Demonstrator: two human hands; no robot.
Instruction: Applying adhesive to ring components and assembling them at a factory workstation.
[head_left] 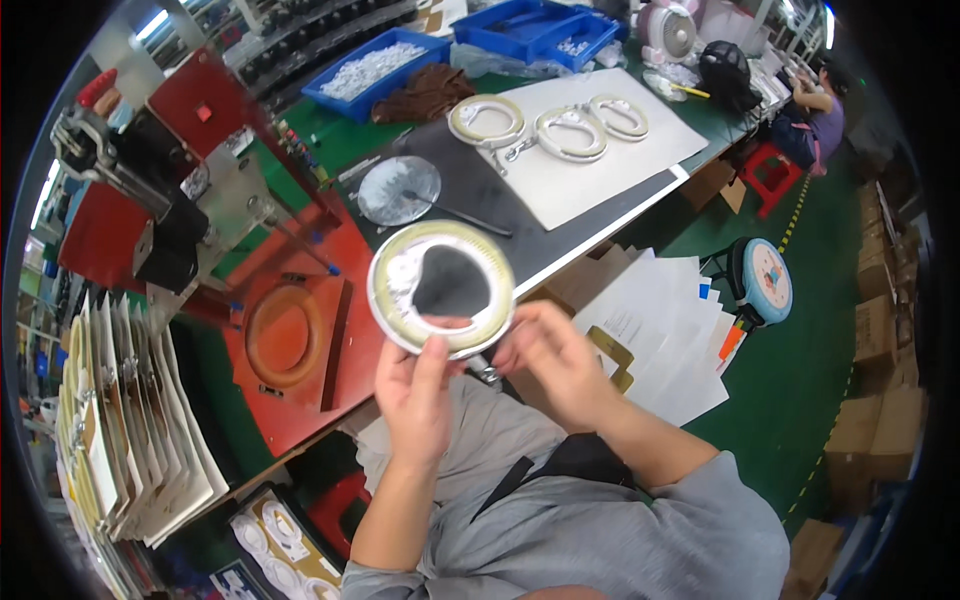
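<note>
My left hand [416, 392] is closed on the lower rim of a white ring-shaped part [393, 290], its thumb on top. The part has a yellowish band around it and white pieces along its inner left side. It is held tilted above my lap, in front of the table edge. A short shiny connector-like piece [484, 370] hangs from its lower edge. At the lower right rim is my right hand [560, 360], its fingers curled and pinched together; what they grip is hidden. Three similar rings [570, 135] lie on a white board [560, 200] on the table.
A red press [285, 345] with a round recess stands at left, beside hanging sheets [140, 420]. A clear round dish [400, 190] with a dark stick lies behind the held ring. Blue bins [375, 70] sit at the back. A round-topped stool [768, 282] and a seated person [815, 115] are to the right.
</note>
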